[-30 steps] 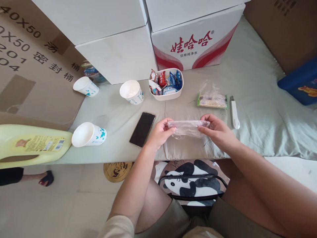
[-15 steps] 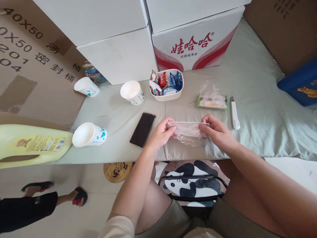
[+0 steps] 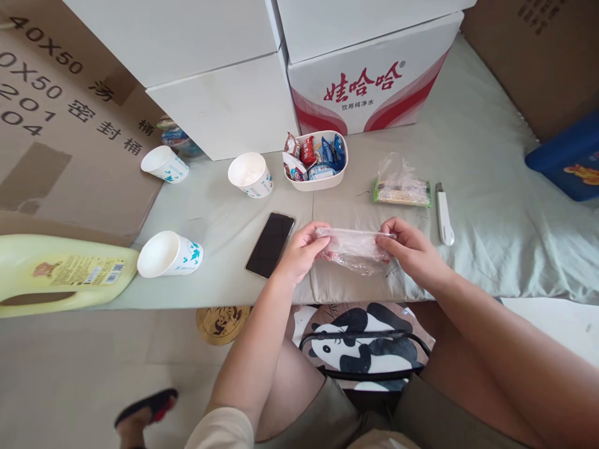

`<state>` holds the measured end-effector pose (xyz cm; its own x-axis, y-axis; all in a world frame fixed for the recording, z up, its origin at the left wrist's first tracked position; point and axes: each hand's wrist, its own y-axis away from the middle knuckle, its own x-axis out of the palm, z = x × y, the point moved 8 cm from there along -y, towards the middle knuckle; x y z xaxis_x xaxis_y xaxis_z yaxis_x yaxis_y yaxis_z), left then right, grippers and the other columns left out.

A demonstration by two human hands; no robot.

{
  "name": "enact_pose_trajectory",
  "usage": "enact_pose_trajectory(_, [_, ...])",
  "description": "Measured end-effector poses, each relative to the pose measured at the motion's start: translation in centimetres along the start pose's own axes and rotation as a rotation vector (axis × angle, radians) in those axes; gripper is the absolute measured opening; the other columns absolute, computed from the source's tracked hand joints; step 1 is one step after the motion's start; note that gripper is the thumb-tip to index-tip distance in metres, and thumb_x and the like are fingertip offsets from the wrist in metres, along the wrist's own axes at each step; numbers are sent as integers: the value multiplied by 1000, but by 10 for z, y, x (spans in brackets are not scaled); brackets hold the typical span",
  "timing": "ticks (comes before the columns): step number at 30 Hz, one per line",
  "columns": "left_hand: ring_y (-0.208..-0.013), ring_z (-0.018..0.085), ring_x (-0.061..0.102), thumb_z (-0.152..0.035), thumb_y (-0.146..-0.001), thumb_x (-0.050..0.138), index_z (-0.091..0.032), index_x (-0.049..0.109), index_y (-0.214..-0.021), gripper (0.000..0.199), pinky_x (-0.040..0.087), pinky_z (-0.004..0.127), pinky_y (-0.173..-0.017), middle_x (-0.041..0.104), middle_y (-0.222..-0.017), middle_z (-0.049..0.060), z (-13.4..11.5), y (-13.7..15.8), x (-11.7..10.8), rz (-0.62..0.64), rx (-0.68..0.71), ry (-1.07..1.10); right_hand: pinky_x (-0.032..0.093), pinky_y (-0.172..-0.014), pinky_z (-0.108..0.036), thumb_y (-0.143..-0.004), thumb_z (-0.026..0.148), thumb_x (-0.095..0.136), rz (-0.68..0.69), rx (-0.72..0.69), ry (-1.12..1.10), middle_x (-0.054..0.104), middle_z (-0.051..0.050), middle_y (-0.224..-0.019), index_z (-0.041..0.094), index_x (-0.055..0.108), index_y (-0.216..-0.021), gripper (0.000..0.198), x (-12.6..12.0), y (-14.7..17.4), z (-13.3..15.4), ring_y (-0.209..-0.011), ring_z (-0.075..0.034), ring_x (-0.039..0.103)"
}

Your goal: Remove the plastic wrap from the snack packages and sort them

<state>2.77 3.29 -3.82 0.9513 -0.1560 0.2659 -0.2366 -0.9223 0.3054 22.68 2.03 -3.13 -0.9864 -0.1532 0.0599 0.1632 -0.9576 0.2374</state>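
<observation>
Between my hands, just above the cloth-covered surface [image 3: 482, 255], stretches a clear plastic bag [image 3: 356, 246], its lower part hanging crinkled. My left hand [image 3: 306, 249] pinches its left end between thumb and fingers. At the right end my right hand [image 3: 406, 246] pinches it the same way. Some pinkish red shows through the film near both hands; I cannot tell whether it is print or fingers. Beyond my right hand lies a stack of thin pieces in clear wrap with green edges [image 3: 402, 192]. A white utility knife [image 3: 444, 215] is to its right, and a dark phone [image 3: 270, 244] lies left of my left hand.
A white basket [image 3: 318, 184] holds several small snack packets. Paper cups [image 3: 171, 254] stand on the left, by a pale yellow jug [image 3: 65, 271]. White cartons [image 3: 360, 81] line the back. Another person's foot [image 3: 145, 415] is on the floor at lower left.
My hands keep hold of the bag's two ends; the left hand and the film have shifted only slightly. The other person at lower left has stepped, so one sandalled foot now shows nearer.
</observation>
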Motion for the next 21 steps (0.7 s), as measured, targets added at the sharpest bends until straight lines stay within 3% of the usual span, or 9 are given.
enact_pose_trajectory(3, [-56, 9, 62, -32, -68, 81, -18, 61, -80, 27, 56, 25, -60, 62, -67, -4, -3, 2, 2, 12, -22, 31, 43, -61, -30, -83, 47, 69, 27, -69, -44, 61, 0, -73, 24, 56, -79, 27, -1, 0, 4, -64, -16, 53])
enact_pose_trajectory(6, [-56, 10, 61, -34, -68, 81, -17, 63, -73, 25, 54, 25, -59, 59, -65, -3, -4, 4, 6, 47, -26, -6, 48, -75, -35, -90, 57, 56, 61, -108, -96, 66, -7, -88, 22, 51, -57, 48, -1, 0, 7, -86, -21, 59])
enact_pose_trajectory(8, [-58, 11, 61, -34, -71, 78, -17, 65, -73, 22, 52, 26, -60, 61, -66, -2, -3, 6, 10, 93, -34, -55, 47, -79, -34, -90, 58, 57, 99, -46, -62, 66, -8, -88, 21, 48, -53, 53, 3, 0, 3, -90, -21, 59])
enact_pose_trajectory(12, [-63, 13, 62, -31, -71, 75, -17, 68, -77, 17, 50, 28, -64, 65, -70, 1, -1, 9, 16, 207, -44, -103, 43, -68, -28, -82, 51, 74, 294, 88, 2, 66, -3, -95, 21, 61, -87, 33, 21, 5, -5, -78, -14, 57])
enact_pose_trajectory(16, [-70, 14, 61, -43, -78, 68, -16, 68, -71, 28, 45, 27, -67, 69, -79, 4, -2, 8, 16, 256, -8, -195, 42, -62, -25, -76, 46, 82, 519, 171, -35, 64, 0, -87, 21, 53, -103, 46, 40, 14, -10, -69, -11, 55])
enact_pose_trajectory(18, [-73, 14, 60, -48, -82, 64, -16, 67, -68, 35, 43, 27, -67, 70, -82, 5, -4, 7, 14, 235, 30, -271, 41, -62, -24, -75, 44, 83, 539, 177, -14, 63, 1, -84, 21, 52, -103, 48, 42, 14, -12, -69, -10, 55])
enact_pose_trajectory(21, [-76, 14, 61, -38, -75, 73, -18, 69, -85, 23, 45, 26, -70, 72, -89, 4, -5, 6, 13, 193, 49, -327, 42, -64, -25, -74, 45, 83, 475, 151, 32, 63, 1, -82, 20, 52, -102, 48, 37, 9, -12, -71, -11, 56])
